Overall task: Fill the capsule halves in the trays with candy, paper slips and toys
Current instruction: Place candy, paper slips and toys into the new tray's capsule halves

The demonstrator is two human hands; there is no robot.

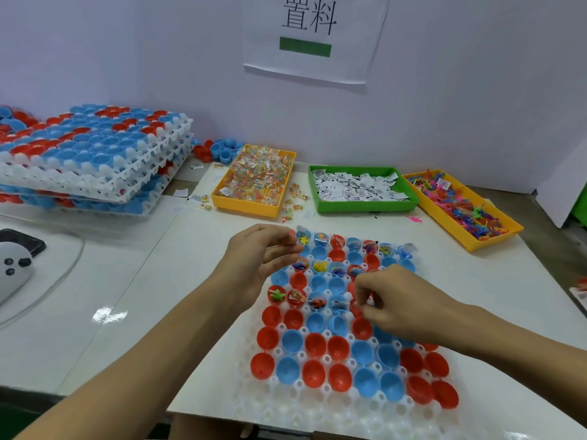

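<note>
Over the white tray, both hands pinch small items: left hand, right hand; the toys look light, floppy, best pinched mid-body.

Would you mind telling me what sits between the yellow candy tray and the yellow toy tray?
In the head view, a green tray of paper slips sits between the candy tray and the toy tray, with a few loose candies on the table beside the candy tray.

Our left hand hovers over the far left of the capsule tray, fingers loosely curled. Our right hand hangs over its middle, fingertips pinched together.
</note>
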